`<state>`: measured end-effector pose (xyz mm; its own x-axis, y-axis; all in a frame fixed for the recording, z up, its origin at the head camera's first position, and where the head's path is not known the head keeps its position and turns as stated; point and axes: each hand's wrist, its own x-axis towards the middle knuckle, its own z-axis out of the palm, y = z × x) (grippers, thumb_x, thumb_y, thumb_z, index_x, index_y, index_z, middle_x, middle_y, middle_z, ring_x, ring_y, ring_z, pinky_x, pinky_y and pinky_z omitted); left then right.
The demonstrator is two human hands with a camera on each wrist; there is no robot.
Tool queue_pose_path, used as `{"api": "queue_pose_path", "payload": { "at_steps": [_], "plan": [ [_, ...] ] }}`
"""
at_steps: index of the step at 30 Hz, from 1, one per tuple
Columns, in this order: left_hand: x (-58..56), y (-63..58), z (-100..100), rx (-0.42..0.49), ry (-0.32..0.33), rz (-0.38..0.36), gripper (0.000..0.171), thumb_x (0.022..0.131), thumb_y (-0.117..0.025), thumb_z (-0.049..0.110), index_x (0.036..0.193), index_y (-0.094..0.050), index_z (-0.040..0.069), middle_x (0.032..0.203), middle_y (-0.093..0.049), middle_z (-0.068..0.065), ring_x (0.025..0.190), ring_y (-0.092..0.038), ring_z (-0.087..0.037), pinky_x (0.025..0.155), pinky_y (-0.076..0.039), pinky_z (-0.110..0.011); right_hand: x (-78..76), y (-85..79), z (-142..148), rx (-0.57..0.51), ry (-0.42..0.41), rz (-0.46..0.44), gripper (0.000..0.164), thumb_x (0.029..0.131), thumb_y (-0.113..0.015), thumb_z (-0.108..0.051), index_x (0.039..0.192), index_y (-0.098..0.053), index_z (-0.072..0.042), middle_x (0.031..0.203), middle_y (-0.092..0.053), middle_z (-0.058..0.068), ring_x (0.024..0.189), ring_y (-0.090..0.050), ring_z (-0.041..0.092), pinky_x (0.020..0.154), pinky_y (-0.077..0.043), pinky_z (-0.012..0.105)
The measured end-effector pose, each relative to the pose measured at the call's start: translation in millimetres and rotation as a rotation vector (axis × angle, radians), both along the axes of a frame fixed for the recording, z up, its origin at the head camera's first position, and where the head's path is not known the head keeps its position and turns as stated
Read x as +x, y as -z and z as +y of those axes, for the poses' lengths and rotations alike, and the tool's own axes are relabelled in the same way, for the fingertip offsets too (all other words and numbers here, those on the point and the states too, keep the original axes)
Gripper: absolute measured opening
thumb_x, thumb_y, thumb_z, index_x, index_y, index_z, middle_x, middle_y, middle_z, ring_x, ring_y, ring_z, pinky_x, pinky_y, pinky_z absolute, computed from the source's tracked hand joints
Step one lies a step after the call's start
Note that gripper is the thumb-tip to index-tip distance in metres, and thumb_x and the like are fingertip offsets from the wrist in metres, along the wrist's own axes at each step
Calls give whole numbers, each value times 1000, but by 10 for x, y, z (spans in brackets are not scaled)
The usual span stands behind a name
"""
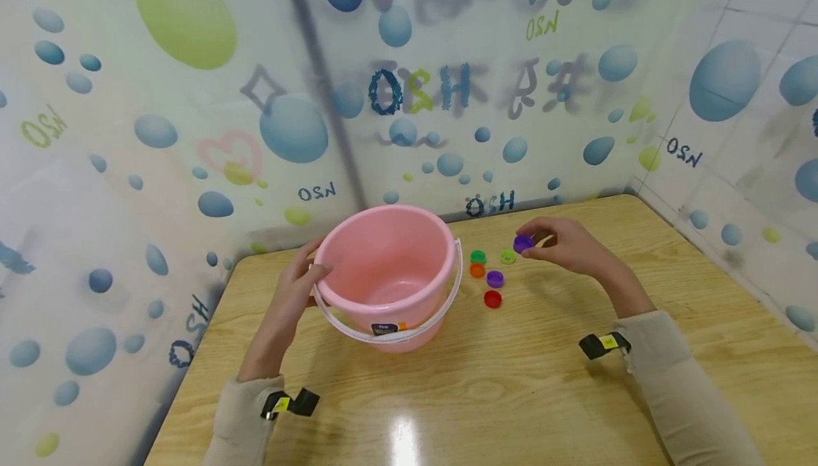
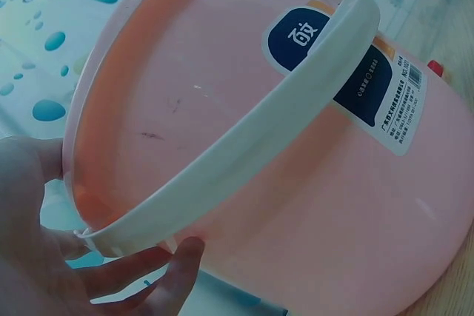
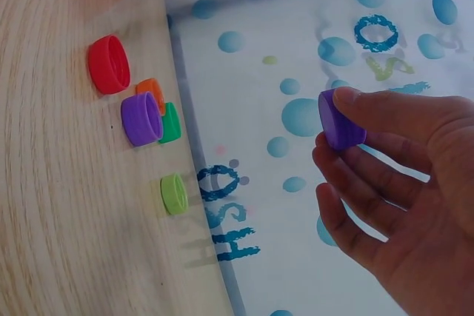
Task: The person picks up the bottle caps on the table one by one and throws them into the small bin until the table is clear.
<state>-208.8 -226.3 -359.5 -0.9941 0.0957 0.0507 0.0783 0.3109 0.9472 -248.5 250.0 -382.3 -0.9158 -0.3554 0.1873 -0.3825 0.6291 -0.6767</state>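
Note:
A pink bucket (image 1: 383, 260) with a white handle (image 2: 244, 138) stands upright on the table. My left hand (image 1: 297, 281) grips its left rim, thumb over the edge and fingers outside, beside the handle's end. Raised above the table to the right of the bucket, my right hand (image 1: 569, 246) pinches a purple bottle cap (image 3: 341, 120) between thumb and fingers. On the table between bucket and right hand lie several loose caps: green (image 1: 478, 257), orange (image 1: 477, 270), light green (image 1: 508, 257), another purple cap (image 1: 495, 279) and a red cap (image 1: 493, 299).
The wooden table (image 1: 511, 381) meets a wall covering (image 1: 409, 146) printed with blue and green drops at the back. A label (image 2: 370, 86) is stuck on the bucket's outer side. Black straps with small blocks sit on both sleeves (image 1: 664, 352).

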Motion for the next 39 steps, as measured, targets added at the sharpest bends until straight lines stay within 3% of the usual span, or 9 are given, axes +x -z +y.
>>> {"api": "queue_pose_path", "payload": {
  "at_steps": [9,18,33,39],
  "plan": [
    [33,-2,-12,-6,3,9,55,105,-51,29,159,-40,27,135,-59,-22,87,-72,-19,72,-61,-29,56,-84,-40,8,15,8,37,95,-74,-19,128,-68,-3,118,-72,14,104,-68,26,84,-52,13],
    [42,-2,-22,-1,-4,6,54,105,-51,29,158,-41,28,132,-59,-23,85,-71,-18,73,-61,-30,77,-115,-55,-15,40,78,36,95,-75,-21,126,-69,-4,114,-73,12,102,-67,26,84,-52,13],
    [27,-4,-25,-18,-1,10,56,105,-51,32,159,-39,27,142,-58,-20,96,-70,-20,76,-60,-28,119,-165,-72,-9,51,85,36,95,-75,-22,126,-69,-5,113,-73,12,101,-68,26,82,-52,13],
    [15,10,-14,-11,5,23,56,105,-52,30,159,-40,26,140,-59,-22,93,-71,-20,74,-60,-28,107,-154,-58,-3,60,73,38,95,-75,-22,128,-68,-4,115,-73,12,102,-68,27,82,-52,12]
  ]
}}
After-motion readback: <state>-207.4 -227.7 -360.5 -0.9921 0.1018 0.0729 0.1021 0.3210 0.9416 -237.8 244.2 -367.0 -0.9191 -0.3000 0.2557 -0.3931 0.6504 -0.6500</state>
